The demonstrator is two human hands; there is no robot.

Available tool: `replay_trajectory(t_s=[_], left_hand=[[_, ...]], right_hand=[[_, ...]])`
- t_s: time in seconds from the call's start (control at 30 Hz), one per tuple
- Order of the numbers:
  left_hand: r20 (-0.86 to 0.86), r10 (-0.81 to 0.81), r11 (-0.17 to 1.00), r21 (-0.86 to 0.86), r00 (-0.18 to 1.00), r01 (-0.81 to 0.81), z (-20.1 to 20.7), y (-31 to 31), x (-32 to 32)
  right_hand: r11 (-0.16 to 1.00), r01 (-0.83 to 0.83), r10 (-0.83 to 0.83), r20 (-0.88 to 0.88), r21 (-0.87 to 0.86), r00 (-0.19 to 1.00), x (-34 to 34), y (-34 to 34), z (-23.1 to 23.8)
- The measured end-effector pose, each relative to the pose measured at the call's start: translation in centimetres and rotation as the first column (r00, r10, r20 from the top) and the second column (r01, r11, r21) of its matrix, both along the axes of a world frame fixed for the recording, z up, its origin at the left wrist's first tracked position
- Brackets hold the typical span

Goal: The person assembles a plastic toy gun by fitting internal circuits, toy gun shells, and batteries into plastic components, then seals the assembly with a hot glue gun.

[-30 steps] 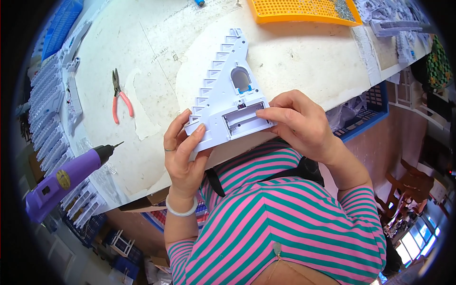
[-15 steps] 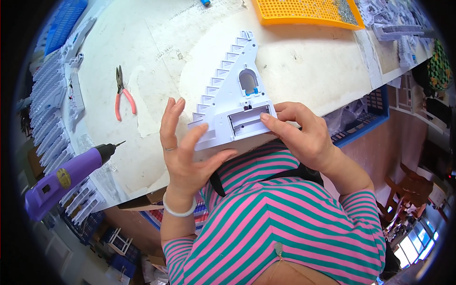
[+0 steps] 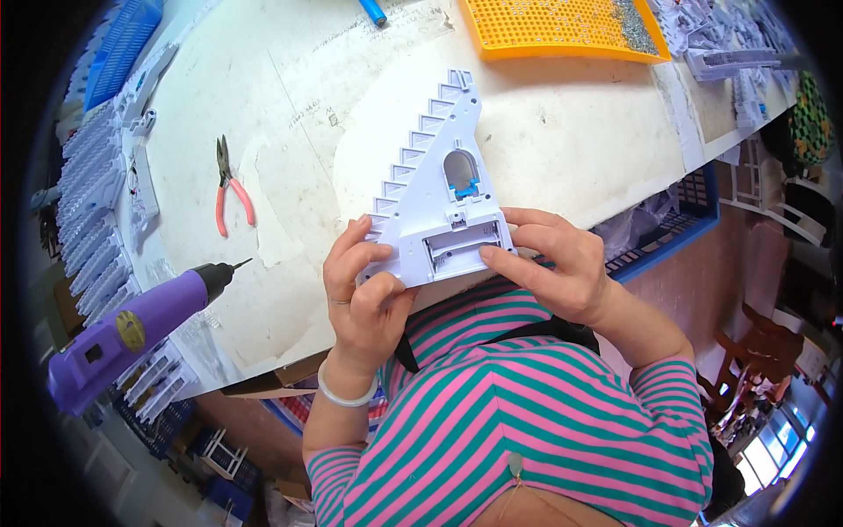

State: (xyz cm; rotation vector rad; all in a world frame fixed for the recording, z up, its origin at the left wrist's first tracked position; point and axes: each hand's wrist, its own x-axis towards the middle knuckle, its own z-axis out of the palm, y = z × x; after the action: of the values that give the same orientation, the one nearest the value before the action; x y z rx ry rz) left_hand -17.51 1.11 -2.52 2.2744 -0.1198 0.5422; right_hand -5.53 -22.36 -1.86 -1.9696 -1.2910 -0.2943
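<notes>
A white plastic housing [image 3: 423, 212] with a stepped left edge lies at the table's front edge, its narrow end pointing away from me. It has an arched opening with a blue piece [image 3: 464, 189] at its lower end, and nearer me an uncovered battery compartment [image 3: 458, 249] with metal springs. My left hand [image 3: 362, 285] is closed on the lower left corner, fingers on top and bent. My right hand [image 3: 562, 268] grips the lower right side, its index fingertip at the compartment's near right corner. The thumb of that hand is mostly hidden.
Red-handled pliers [image 3: 232, 189] lie on the table at left, with a purple electric screwdriver [image 3: 140, 329] nearer me. White plastic parts [image 3: 88, 193] line the left edge. A yellow basket [image 3: 553, 31] of screws and a blue cylinder [image 3: 373, 10] are at the back. A blue crate [image 3: 667, 228] sits below right.
My left fingers, spread before, have closed on the housing's corner. My right index fingertip has slid from the compartment's upper right to its near edge. The housing is slightly turned and nearer me.
</notes>
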Motion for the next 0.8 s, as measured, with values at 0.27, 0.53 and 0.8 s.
replay_trajectory(t_s=[0.27, 0.53, 0.8], left_hand=[[-0.053, -0.024, 0.997, 0.068, 0.998, 0.028, 1.0, 0.5, 0.0], [-0.089, -0.032, 0.999, 0.023, 0.996, 0.034, 0.8, 0.5, 0.1], [-0.095, -0.059, 0.998, -0.037, 0.994, 0.055, 1.0, 0.8, 1.0]], right_hand=[[0.998, -0.016, 0.012, -0.076, -0.057, 0.997, 0.2, 0.0, 1.6], [0.99, 0.007, -0.027, -0.137, -0.14, 0.99, -0.3, 0.1, 2.5], [0.986, 0.025, -0.061, -0.22, -0.165, 0.974, -0.3, 0.3, 2.7]])
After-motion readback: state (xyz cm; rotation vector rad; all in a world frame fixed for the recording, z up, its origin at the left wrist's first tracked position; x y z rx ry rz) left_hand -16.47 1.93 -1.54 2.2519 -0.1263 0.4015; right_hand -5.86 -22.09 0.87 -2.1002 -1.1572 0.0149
